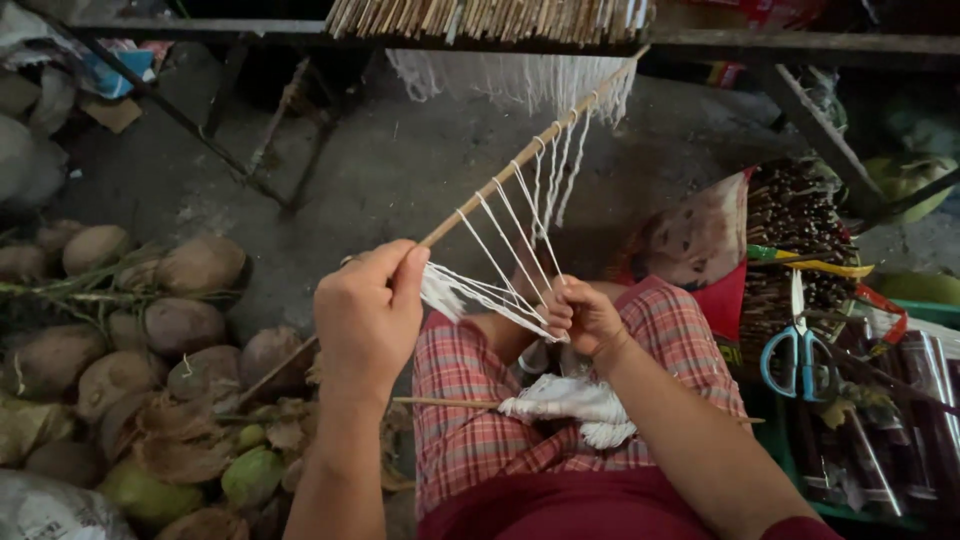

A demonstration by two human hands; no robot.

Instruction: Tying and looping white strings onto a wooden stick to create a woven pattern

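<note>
Overhead, left hand (368,312) fisted around stick (500,185), right hand (585,315) pinching white strings (490,290)

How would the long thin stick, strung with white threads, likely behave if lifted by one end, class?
The stick looks slender and long, so it is probably light and may flex a little. The white threads looped to it hang slack near the right hand, so they would likely flop and tangle. The left hand grips it fully, suggesting it is easily held.

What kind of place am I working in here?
Probably an informal home workshop or yard: bare concrete floor, a pile of brown husked coconuts, and bundled dark sticks beside blue-handled scissors.
</note>
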